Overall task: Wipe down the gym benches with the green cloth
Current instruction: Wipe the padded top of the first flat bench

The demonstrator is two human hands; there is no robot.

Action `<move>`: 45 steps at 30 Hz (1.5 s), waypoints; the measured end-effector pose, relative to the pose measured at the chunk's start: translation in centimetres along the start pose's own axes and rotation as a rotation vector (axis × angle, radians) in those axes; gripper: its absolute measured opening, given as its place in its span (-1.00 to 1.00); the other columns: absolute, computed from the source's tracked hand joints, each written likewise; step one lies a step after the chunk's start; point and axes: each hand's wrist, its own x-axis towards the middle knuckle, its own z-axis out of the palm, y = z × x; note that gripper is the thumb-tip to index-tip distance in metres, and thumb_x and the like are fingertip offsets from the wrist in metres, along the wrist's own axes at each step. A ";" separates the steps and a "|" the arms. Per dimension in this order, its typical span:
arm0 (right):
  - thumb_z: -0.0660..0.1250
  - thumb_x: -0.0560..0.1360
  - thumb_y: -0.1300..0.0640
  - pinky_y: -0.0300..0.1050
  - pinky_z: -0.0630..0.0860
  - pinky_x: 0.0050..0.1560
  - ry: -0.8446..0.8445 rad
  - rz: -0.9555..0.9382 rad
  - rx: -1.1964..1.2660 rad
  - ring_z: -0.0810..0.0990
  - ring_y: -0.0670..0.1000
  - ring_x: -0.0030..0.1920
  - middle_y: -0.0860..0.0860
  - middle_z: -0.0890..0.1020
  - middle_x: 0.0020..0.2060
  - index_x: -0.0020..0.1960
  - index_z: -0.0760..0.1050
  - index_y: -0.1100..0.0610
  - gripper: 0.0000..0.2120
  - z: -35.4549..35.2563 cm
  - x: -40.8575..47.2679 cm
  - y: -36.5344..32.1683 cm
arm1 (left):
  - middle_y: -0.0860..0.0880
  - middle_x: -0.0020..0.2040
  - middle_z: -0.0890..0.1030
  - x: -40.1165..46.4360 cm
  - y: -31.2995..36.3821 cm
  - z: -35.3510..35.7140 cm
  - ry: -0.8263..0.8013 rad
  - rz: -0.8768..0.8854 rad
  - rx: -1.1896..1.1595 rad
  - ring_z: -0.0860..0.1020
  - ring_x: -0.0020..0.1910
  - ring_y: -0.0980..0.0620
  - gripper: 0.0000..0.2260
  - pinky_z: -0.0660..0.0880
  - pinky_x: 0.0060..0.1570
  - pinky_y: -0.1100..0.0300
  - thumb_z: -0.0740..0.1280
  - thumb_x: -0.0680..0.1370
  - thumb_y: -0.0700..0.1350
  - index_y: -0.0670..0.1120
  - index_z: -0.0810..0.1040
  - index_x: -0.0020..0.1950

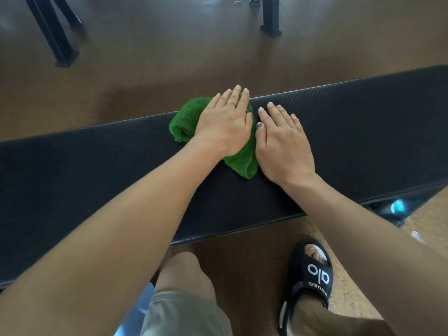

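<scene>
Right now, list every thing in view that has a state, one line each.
green cloth: bunched, lying on the bench top, pressed under the left hand.
left hand: open, flat on the cloth.
right hand: open, flat on the bench beside the cloth.
bench: black pad, mostly bare.
black slide sandal: worn on a foot, on the floor below the bench.

Brown floor (169,59) around the scene, lighter speckled patch at lower right. Two dark metal frame legs (52,32) stand at upper left; another leg (271,18) at upper centre. Black slide sandal (312,282) with white lettering near bottom right. Grey shorts (179,314) at bottom centre. Blurred blue item (397,206) at right edge.
</scene>
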 end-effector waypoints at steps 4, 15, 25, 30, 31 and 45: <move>-0.09 0.72 0.01 -0.01 -0.03 0.65 -0.006 0.004 0.046 0.12 0.01 0.65 0.08 0.22 0.63 0.63 0.23 0.16 -0.47 -0.2 -0.5 0.1 | -0.08 0.71 -0.09 -8.3 1.9 0.5 -0.010 0.118 0.015 -0.13 0.68 -0.03 -0.45 -0.16 0.65 0.01 -0.11 0.74 0.08 -0.10 -0.08 0.70; 0.17 0.65 0.10 0.09 0.21 0.59 0.155 0.013 0.144 0.38 0.11 0.54 0.15 0.48 0.49 0.47 0.48 0.23 -0.56 0.4 0.0 0.4 | 0.03 0.70 0.06 -3.7 -1.4 0.6 0.062 0.048 0.016 0.01 0.68 0.03 -0.47 -0.09 0.61 0.11 -0.10 0.71 0.09 0.03 0.05 0.70; 0.17 0.68 0.06 0.09 0.27 0.56 0.139 -0.052 0.030 0.38 0.10 0.53 0.10 0.48 0.49 0.48 0.48 0.13 -0.59 -2.1 -3.6 6.1 | -0.10 0.70 0.05 -11.3 3.1 1.2 0.026 0.132 0.065 0.00 0.68 -0.09 -0.41 0.00 0.64 -0.08 -0.15 0.70 0.14 -0.08 0.05 0.70; 0.24 0.62 0.08 0.08 0.31 0.53 0.211 -0.031 0.049 0.45 0.09 0.47 0.09 0.55 0.41 0.38 0.54 0.16 -0.63 -1.9 -4.2 6.2 | 0.00 0.70 0.07 -8.6 2.8 0.8 0.047 0.179 0.017 0.01 0.68 0.00 -0.44 -0.03 0.65 0.01 -0.07 0.71 0.14 0.00 0.08 0.70; 0.25 0.61 0.07 0.07 0.32 0.52 0.222 -0.025 0.051 0.47 0.08 0.44 0.07 0.56 0.39 0.36 0.56 0.15 -0.64 -1.9 -3.9 6.1 | 0.01 0.70 0.06 -6.8 2.6 0.7 0.057 0.172 0.015 0.00 0.68 0.03 -0.45 -0.05 0.64 0.04 -0.06 0.72 0.12 -0.01 0.06 0.70; 0.23 0.62 0.08 0.05 0.36 0.48 0.244 -0.002 0.073 0.51 0.09 0.39 0.07 0.60 0.34 0.28 0.59 0.14 -0.69 -2.2 -4.1 5.9 | -0.03 0.69 0.07 -17.2 2.0 2.2 0.031 0.362 0.070 0.03 0.68 0.00 -0.46 0.04 0.64 -0.02 -0.05 0.74 0.12 -0.06 0.09 0.69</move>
